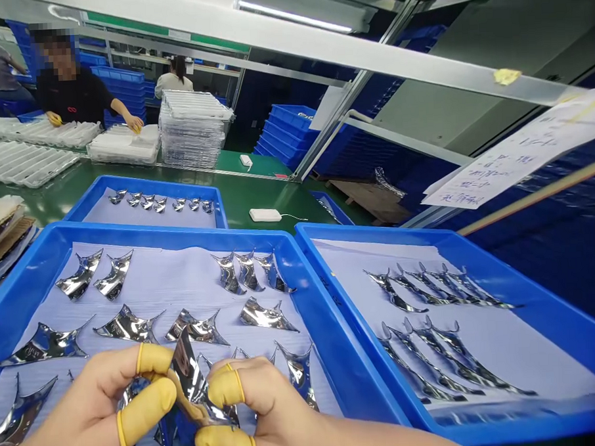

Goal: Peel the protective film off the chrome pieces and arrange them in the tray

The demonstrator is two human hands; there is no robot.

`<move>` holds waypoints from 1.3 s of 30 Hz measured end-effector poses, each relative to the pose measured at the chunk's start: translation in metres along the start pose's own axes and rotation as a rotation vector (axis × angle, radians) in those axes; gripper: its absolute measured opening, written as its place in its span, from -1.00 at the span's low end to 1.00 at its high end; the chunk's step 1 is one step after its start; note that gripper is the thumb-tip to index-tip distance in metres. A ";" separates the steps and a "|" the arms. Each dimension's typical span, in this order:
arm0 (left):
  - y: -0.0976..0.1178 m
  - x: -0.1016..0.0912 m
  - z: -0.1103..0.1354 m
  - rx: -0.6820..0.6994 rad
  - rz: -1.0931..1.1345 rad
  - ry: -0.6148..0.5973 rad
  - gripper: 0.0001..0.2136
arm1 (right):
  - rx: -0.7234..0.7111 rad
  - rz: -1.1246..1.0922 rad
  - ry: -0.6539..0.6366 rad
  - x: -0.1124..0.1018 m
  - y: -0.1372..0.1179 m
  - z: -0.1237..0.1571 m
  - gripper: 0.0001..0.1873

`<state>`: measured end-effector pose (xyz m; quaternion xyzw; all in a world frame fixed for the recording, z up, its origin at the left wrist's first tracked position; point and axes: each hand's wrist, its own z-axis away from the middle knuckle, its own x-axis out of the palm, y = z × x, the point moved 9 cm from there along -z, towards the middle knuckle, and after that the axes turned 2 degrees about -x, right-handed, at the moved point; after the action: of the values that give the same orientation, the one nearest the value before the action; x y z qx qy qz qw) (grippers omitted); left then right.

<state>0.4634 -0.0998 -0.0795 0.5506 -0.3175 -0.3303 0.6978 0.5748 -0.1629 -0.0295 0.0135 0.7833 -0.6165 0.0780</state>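
Note:
Between my hands is a shiny chrome trim piece (189,372), raised over the near blue tray (326,327). My left hand (120,398) pinches its left side with thumb and forefinger. On the other side, my right hand (256,402) grips the lower right of the piece. Yellow finger cots cover the fingertips of both hands. Beneath and beyond them, several similar chrome pieces (129,324) lie in rows on white paper in the tray. My hands and the held piece hide some of these.
At right, another blue tray (573,329) holds long chrome pieces (432,362). A smaller blue tray (144,220) stands behind. White devices (265,215) rest on the green table (237,199). Clear plastic trays (192,132) are stacked farther back, near a co-worker (72,95). Paper sheets (521,151) hang at right.

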 end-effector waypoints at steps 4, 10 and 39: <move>-0.009 -0.008 0.002 0.072 -0.078 0.018 -0.75 | -0.060 0.080 -0.001 0.001 -0.002 0.000 -0.80; 0.004 -0.016 0.007 0.270 -0.246 0.079 -0.68 | -0.219 0.270 0.046 -0.005 -0.011 0.003 -0.88; 0.038 0.010 0.000 0.476 -0.549 -0.007 -0.92 | 0.491 -0.629 0.299 -0.025 0.041 0.004 -0.54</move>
<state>0.4730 -0.1011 -0.0412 0.7611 -0.2281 -0.4244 0.4343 0.6044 -0.1552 -0.0665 -0.1184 0.5819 -0.7698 -0.2339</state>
